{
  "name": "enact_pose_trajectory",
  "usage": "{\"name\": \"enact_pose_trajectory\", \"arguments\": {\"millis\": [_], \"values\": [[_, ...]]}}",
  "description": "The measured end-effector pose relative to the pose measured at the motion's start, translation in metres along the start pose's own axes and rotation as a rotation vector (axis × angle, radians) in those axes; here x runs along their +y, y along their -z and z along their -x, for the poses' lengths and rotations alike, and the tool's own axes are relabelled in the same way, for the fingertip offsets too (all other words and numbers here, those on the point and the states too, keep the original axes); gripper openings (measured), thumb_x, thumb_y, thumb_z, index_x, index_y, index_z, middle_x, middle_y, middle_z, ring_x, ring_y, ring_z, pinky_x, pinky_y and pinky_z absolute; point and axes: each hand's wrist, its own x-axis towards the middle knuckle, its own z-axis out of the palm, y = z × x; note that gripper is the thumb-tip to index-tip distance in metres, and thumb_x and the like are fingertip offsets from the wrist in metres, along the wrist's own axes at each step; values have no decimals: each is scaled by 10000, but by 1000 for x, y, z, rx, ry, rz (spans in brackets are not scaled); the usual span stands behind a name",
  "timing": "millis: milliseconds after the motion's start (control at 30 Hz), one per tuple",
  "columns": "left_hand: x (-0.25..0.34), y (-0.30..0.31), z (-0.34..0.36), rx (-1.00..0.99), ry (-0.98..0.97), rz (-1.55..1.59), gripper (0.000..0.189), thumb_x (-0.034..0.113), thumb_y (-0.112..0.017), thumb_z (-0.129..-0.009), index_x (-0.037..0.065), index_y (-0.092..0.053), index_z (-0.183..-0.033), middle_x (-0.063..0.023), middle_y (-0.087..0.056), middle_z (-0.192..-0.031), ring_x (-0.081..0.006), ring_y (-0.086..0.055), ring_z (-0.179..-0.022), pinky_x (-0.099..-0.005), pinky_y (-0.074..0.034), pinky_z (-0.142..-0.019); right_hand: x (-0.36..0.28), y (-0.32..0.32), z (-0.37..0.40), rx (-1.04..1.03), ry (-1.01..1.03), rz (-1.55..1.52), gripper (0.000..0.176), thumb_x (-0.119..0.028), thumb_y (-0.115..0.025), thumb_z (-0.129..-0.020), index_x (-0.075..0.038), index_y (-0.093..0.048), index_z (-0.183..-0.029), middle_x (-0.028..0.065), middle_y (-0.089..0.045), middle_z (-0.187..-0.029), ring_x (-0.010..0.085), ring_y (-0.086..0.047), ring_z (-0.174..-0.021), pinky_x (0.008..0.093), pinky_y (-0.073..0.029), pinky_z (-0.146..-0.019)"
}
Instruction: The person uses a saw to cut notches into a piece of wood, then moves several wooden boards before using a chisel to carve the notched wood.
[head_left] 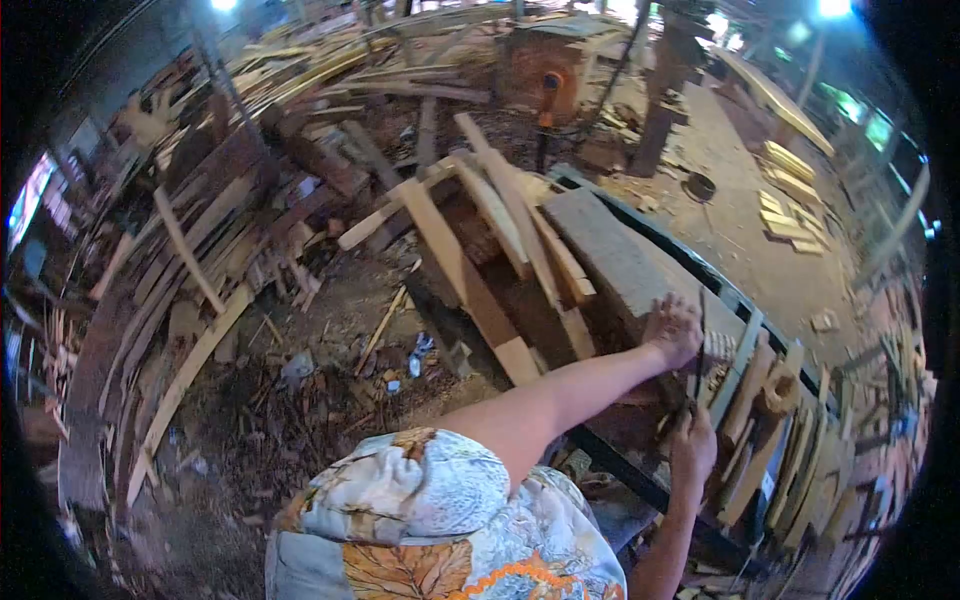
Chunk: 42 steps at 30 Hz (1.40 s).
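Observation:
My left hand [675, 331] reaches across, its fingers spread over the near end of a thick grey plank [607, 244]. Lower down, my right hand [692, 446] is closed around the bottom end of a thin, dark, rod-like tool [701, 345]. The tool stands out past my left fingertips, and its exact kind cannot be made out. Several cut wooden boards [437, 240] lean and lie to the left of the plank. A long dark green rail [690, 262] runs along the plank's far side.
Cut timber pieces [783, 440] stand packed at the right. Yellowish wood blocks [790, 222] lie on the floor at the far right. Long planks [190, 385] and scrap pile up on the left. An orange-brown box-like structure [545, 75] and a dark post [660, 110] stand at the back.

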Motion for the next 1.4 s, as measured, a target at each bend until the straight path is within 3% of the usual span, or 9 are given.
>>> {"name": "enact_pose_trajectory", "arguments": {"millis": [133,200,333,467,567,633,800,1067,1400], "values": [[0,-5,0,19,-6,56,250,227,-492,-792,64,-562,-968,-161,-541,-1032,-305,-459,-1041,-477,-345,-883,23,3,39,-129,-28,54,315,-265,-471,-926,-76,-560,-1163,226,-638,-893,411,-611,-830,484,-463,-696],[-1,-10,-1,86,-50,57,226,214,-498,-779,61,-571,-927,-138,-542,-995,-302,-468,-1013,-464,-330,-868,21,-1,55,98,-12,-73,225,-201,-467,-929,-24,-580,-1008,224,-598,-833,397,-584,-791,455,-419,-645],[-3,-9,-1,83,-89,92,208,195,-492,-775,58,-580,-904,-134,-558,-952,-299,-481,-1004,-455,-323,-859,14,2,5,-74,40,-2,317,-260,-449,-941,-38,-562,-1137,234,-635,-888,422,-607,-817,494,-453,-684],[1,16,-2,-48,-56,99,224,191,-487,-783,50,-580,-931,-136,-565,-987,-296,-474,-1029,-453,-325,-864,37,-40,-57,61,184,-4,318,-267,-453,-941,-35,-562,-1130,230,-635,-925,416,-605,-847,476,-456,-697],[2,13,0,-34,-32,73,247,191,-484,-794,39,-580,-964,-147,-562,-1033,-298,-466,-1051,-457,-323,-891,29,-32,-37,137,229,29,314,-262,-446,-947,-24,-565,-1114,228,-634,-982,396,-606,-906,450,-459,-735],[7,30,-1,-152,4,105,260,194,-481,-804,31,-580,-981,-160,-556,-1053,-300,-461,-1065,-464,-317,-919,-4,3,9,-44,-3,-160,235,-188,-441,-939,-11,-576,-1017,232,-603,-836,405,-591,-796,423,-450,-692],[4,17,-3,-139,-4,73,257,195,-482,-807,32,-576,-983,-158,-547,-1074,-302,-447,-1090,-469,-310,-931,64,-33,69,150,81,-100,324,-277,-452,-945,-61,-570,-1155,221,-648,-953,395,-626,-835,451,-471,-680],[1,6,-2,-67,-57,78,259,200,-490,-797,45,-573,-987,-149,-551,-1071,-302,-447,-1100,-461,-313,-917,5,-16,-34,-1,71,4,309,-218,-435,-942,-1,-573,-1112,237,-625,-976,407,-585,-935,445,-450,-754],[4,22,-3,-191,-1,85,323,215,-480,-819,18,-552,-1063,-160,-545,-1115,-316,-428,-1141,-479,-311,-932,45,-22,73,112,81,-72,327,-296,-453,-945,-47,-573,-1120,235,-633,-934,415,-607,-819,472,-462,-692]]}}
